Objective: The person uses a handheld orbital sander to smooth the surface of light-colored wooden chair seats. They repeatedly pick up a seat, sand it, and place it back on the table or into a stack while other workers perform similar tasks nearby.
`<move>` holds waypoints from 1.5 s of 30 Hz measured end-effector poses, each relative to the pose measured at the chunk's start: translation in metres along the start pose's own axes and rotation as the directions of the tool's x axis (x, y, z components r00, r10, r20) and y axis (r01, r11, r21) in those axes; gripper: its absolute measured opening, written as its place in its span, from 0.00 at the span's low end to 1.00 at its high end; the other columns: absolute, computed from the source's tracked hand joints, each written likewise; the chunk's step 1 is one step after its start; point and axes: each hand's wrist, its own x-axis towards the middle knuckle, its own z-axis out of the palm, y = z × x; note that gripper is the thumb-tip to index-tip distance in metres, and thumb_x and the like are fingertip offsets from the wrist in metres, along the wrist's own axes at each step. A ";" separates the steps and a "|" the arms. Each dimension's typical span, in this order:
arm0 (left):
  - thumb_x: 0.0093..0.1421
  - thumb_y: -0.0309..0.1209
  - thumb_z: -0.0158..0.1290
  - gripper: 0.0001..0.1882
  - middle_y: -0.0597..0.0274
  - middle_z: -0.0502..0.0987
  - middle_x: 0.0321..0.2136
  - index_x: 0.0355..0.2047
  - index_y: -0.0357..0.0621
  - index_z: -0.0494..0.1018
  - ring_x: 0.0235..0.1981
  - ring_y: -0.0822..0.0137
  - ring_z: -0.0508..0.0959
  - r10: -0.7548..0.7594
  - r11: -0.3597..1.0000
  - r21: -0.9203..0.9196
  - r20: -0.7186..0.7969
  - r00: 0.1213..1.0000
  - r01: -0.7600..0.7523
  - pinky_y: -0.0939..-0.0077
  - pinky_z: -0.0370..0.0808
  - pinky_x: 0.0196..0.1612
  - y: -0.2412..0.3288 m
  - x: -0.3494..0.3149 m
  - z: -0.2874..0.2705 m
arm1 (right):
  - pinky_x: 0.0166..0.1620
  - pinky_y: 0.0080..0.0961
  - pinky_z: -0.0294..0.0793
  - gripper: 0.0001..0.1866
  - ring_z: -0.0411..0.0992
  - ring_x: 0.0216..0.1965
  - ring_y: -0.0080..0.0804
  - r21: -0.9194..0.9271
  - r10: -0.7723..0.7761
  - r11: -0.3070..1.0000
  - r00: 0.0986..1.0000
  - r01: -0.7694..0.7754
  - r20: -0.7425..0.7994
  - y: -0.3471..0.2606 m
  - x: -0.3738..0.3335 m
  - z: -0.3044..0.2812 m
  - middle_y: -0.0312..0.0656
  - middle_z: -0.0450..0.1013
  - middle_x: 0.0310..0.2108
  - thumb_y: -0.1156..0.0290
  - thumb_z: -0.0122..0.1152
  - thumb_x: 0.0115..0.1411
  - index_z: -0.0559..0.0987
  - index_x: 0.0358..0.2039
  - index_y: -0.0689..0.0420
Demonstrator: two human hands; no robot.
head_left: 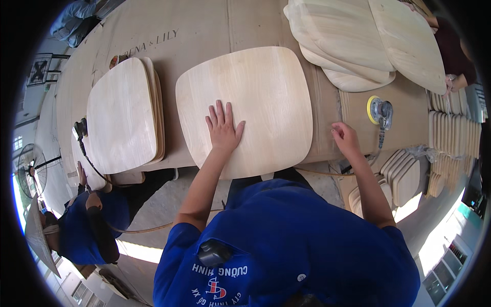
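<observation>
A pale wooden seat panel (pixel 271 102) with rounded corners lies flat on the cardboard-covered table in front of me. My left hand (pixel 224 128) rests palm down on its near left part, fingers spread. Just right of the panel, my right hand (pixel 346 138) hovers with its fingers curled in, and nothing shows between them. Beyond it, to the right, a disc sander (pixel 382 112) lies on its side, its yellow pad facing left and its hose running toward the near edge.
Stacked panels (pixel 123 117) stand on the left, beside a person in blue (pixel 97 225) with another sander (pixel 80 128). More panels (pixel 342 36) overlap at the far right, where another person (pixel 455 56) stands. Upright panels (pixel 404 174) are below the table on the right.
</observation>
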 end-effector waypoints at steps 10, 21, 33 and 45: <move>0.65 0.53 0.37 0.39 0.48 0.44 0.69 0.68 0.39 0.47 0.70 0.47 0.44 0.079 0.996 -0.042 -0.104 0.991 -0.084 0.53 0.44 0.69 0.147 0.192 0.026 | 0.57 0.41 0.63 0.23 0.63 0.53 0.49 -0.354 -0.150 0.932 0.811 -0.074 -0.565 0.117 0.047 -0.106 0.51 0.65 0.51 0.67 0.64 0.55 0.73 0.51 0.56; 0.66 0.53 0.38 0.32 0.61 0.49 0.69 0.68 0.60 0.52 0.69 0.51 0.48 0.352 0.936 0.030 -0.102 0.930 -0.351 0.52 0.47 0.69 0.092 0.192 0.012 | 0.53 0.42 0.69 0.32 0.67 0.52 0.50 -0.360 -0.030 0.919 0.880 -0.163 -0.474 0.156 0.084 -0.122 0.50 0.64 0.52 0.59 0.66 0.54 0.67 0.58 0.52; 0.64 0.52 0.38 0.37 0.56 0.49 0.69 0.67 0.41 0.51 0.70 0.52 0.47 0.255 0.965 -0.016 -0.181 0.950 -0.262 0.56 0.46 0.69 0.163 0.186 0.032 | 0.50 0.43 0.71 0.32 0.69 0.48 0.50 -0.373 0.030 0.894 0.865 -0.247 -0.500 0.151 0.086 -0.119 0.49 0.67 0.49 0.57 0.67 0.52 0.68 0.57 0.49; 0.68 0.45 0.35 0.30 0.65 0.45 0.70 0.69 0.59 0.48 0.70 0.57 0.46 0.614 0.782 0.116 0.017 0.789 -0.612 0.58 0.47 0.70 0.101 0.137 0.008 | 0.51 0.41 0.71 0.31 0.69 0.50 0.49 -0.367 0.018 0.903 0.874 -0.222 -0.485 0.149 0.084 -0.120 0.48 0.66 0.50 0.57 0.66 0.52 0.68 0.56 0.49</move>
